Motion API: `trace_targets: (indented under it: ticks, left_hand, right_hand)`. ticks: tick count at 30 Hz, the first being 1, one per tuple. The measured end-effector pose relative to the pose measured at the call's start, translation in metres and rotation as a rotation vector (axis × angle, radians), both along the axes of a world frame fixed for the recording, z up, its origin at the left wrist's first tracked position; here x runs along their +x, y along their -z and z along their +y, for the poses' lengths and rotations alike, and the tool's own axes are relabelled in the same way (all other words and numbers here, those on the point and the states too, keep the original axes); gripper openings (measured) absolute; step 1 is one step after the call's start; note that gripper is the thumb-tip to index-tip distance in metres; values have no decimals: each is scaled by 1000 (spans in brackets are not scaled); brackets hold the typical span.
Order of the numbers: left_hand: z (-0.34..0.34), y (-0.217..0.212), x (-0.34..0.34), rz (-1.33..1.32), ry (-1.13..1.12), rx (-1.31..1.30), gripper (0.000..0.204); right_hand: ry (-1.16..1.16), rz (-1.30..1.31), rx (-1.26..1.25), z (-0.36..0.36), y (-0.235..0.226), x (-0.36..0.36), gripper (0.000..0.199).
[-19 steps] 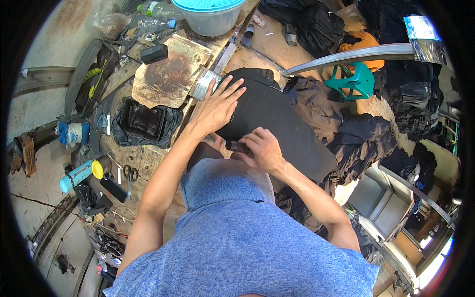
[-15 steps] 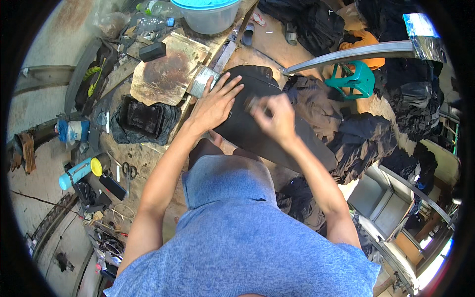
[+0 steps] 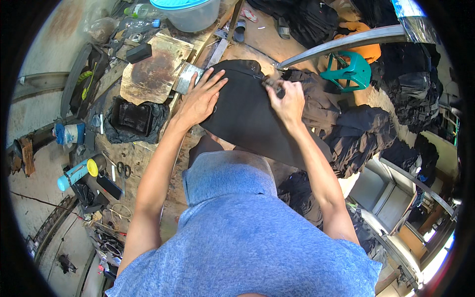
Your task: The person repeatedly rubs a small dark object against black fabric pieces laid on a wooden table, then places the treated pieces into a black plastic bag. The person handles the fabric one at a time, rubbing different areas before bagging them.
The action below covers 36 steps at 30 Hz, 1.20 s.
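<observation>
A dark piece of black cloth point(image 3: 242, 111) lies stretched out in front of my lap, over a support whose shape the cloth hides. My left hand point(image 3: 199, 101) rests flat on its left part, fingers spread, fingertips pointing away from me. My right hand point(image 3: 288, 101) is closed in a pinch at the cloth's far right edge. Between its fingers is a small brown, ragged thing point(image 3: 272, 83), too blurred to name. Just beyond my left fingertips is a metal-coloured plate point(image 3: 187, 78) at the edge of the wooden table.
On the wooden table at left are a stained board point(image 3: 148, 74), a black block point(image 3: 138, 53), a black tray point(image 3: 132, 119), scissors point(image 3: 123, 171) and a blue bottle point(image 3: 74, 174). A clear tub point(image 3: 195, 17) stands far off. Rumpled dark clothes point(image 3: 361, 133) and a green stool point(image 3: 352, 72) are right.
My right hand has moved away from me and slightly right, from the cloth's middle to its far right edge. My left hand stays flat on the cloth. The whole view has shifted slightly.
</observation>
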<state>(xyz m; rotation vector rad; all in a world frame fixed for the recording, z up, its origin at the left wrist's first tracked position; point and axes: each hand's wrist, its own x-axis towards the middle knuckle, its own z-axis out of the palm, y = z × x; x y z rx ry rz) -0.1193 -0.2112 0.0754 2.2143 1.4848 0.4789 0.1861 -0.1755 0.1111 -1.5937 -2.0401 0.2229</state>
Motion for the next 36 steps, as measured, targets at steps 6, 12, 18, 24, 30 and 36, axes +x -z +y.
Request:
trace_targets:
  ticks: [6,12,18,24,30,36]
  left_hand:
    - [-2,0,2,6,-17,1,49]
    - [1,1,4,57,-22,-15,49]
    - [-18,-10,13,-45,-156,43,54]
    - [-111,-2,12,-130,-596,219,61]
    - [-217,38,15,-166,-871,27,57]
    - [-295,82,16,-124,-934,-269,52]
  right_hand:
    - [-565,57,-20,-91,-15,2,27]
    - [-122,30,-93,-34,16,37,29]
    - [-232,15,-40,-43,21,50,32]
    - [-445,279,-574,-122,-19,48,32]
    - [-241,-3,-255,-30,-7,84,35]
    - [-380,-102,-73,0,1,87,37]
